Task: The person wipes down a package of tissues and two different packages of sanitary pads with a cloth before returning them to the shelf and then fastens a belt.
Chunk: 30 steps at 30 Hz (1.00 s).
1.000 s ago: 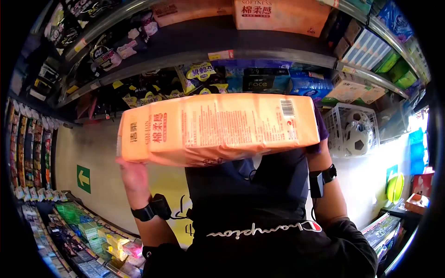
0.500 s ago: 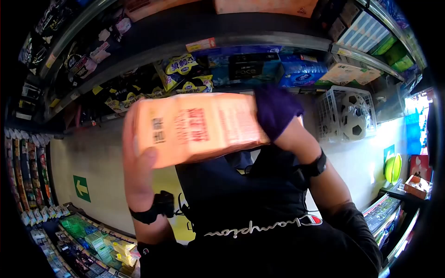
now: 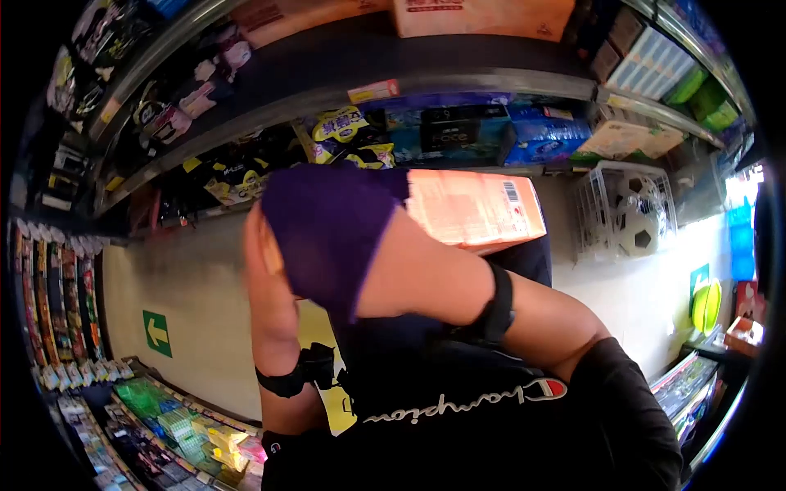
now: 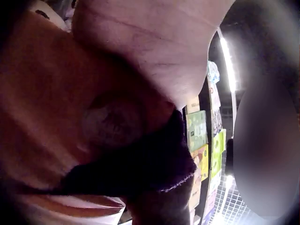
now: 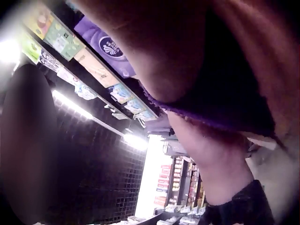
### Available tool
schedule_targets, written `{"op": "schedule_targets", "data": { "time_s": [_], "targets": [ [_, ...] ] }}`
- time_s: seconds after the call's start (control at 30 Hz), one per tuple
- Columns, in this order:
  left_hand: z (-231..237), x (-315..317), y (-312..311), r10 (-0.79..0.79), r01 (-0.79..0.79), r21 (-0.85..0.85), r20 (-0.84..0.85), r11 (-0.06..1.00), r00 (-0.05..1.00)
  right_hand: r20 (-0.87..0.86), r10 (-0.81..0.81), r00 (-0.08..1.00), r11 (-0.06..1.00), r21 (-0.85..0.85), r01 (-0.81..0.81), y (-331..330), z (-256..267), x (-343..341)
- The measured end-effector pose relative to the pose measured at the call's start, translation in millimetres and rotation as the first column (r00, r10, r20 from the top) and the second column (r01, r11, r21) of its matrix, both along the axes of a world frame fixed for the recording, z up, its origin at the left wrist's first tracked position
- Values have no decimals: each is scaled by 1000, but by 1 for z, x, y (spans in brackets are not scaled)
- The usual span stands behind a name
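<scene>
Held up in front of the black shirt is a long orange pack of tissues (image 3: 475, 209) in plastic wrap, its printed side with a barcode facing up. My left hand (image 3: 268, 299) grips the pack's left end, partly behind a purple cloth (image 3: 327, 225). Reaching across the body, my right hand (image 3: 386, 274) lies under this cloth, which covers its fingers and the left half of the pack. Dark folds of the cloth (image 4: 136, 161) fill the lower middle of the left wrist view, close to skin. In the right wrist view the cloth (image 5: 234, 79) hangs beside the hand.
Beyond the pack runs a shelf edge (image 3: 483, 82), with more orange packs (image 3: 483, 18) above. Yellow-and-black packs (image 3: 340, 127) and blue packs (image 3: 544, 139) sit below. To the right, a white wire basket (image 3: 598, 209) holds footballs (image 3: 634, 213). Goods (image 3: 176, 425) line a low shelf at lower left.
My right hand has swept with the purple cloth from the pack's right end across to its left end. The pack's right part and barcode show again; my left hand stays at the left end.
</scene>
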<state>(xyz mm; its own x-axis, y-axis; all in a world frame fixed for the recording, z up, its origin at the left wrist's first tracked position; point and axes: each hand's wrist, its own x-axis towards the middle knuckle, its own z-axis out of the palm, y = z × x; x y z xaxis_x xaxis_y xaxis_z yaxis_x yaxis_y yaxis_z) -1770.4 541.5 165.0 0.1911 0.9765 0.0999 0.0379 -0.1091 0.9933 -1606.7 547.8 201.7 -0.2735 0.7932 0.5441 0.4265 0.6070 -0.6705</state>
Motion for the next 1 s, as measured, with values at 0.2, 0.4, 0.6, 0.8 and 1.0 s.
{"op": "schedule_targets", "data": {
  "time_s": [0.2, 0.4, 0.6, 0.8, 1.0],
  "targets": [
    [-13, 0, -11, 49, 26, 323, -223, 946, 974, 403, -188, 896, 981, 118, 153, 0, -55, 76],
    [-10, 3, -32, 55, 194, 534, -416, 823, 908, 361, -497, 789, 646, -453, 614, -15, -249, 240],
    [-16, 0, -68, 87, 292, 578, -539, 762, 838, -150, -766, 626, 451, -818, 356, -10, -285, 258],
    [-6, 3, -71, 55, 276, 659, -435, 699, 899, 299, -654, 695, 447, -588, 674, -10, -262, 253],
    [-13, -70, -64, -83, 323, 490, -448, 809, 890, 132, -802, 583, 373, -652, 660, -15, -234, 212]
  ]
}}
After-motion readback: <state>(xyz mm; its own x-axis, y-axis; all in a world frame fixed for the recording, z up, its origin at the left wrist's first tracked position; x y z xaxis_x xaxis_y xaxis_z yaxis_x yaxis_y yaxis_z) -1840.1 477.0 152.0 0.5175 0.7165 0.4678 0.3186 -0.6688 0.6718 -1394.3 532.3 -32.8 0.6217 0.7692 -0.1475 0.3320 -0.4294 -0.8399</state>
